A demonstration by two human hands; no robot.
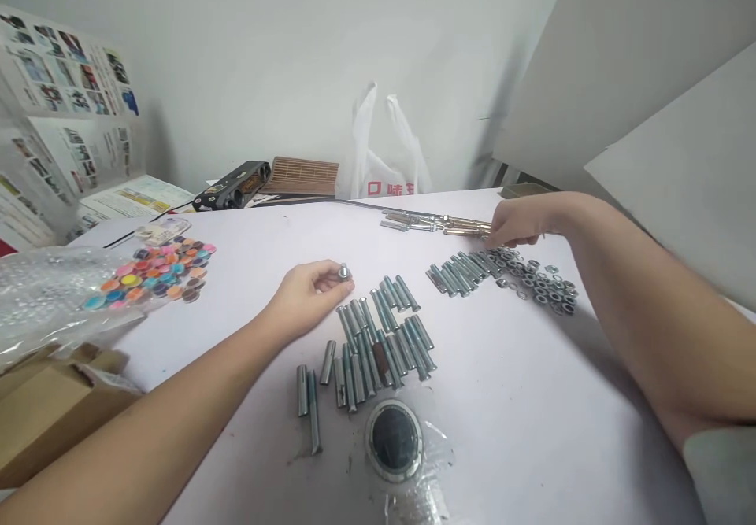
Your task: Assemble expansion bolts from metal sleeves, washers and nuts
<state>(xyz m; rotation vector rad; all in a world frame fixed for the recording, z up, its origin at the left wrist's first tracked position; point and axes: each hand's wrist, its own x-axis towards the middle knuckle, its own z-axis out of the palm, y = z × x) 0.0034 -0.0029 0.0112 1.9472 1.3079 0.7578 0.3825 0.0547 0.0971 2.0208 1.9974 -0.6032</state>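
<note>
My left hand [307, 295] is closed around a metal bolt [343, 271], whose shiny end points up between thumb and fingers. Just right of that hand lies a group of metal sleeves and cone-ended bolts [360, 352], mostly side by side. My right hand [515, 222] reaches to the far right with its fingers curled down at the edge of a heap of washers and nuts [546, 287]; what its fingertips hold, if anything, is hidden. Beside this heap rests a row of metal bolts [461, 273]. Behind it are silver and brass-coloured anchor bolts [437, 223].
A round dark disc with a metal rim [394, 440] lies near the front on clear plastic. Colourful small discs [159, 269], a plastic bag [53, 297] and a cardboard box [59, 407] occupy the left. A white carrier bag [390, 159] and a black device [233, 186] stand at the back.
</note>
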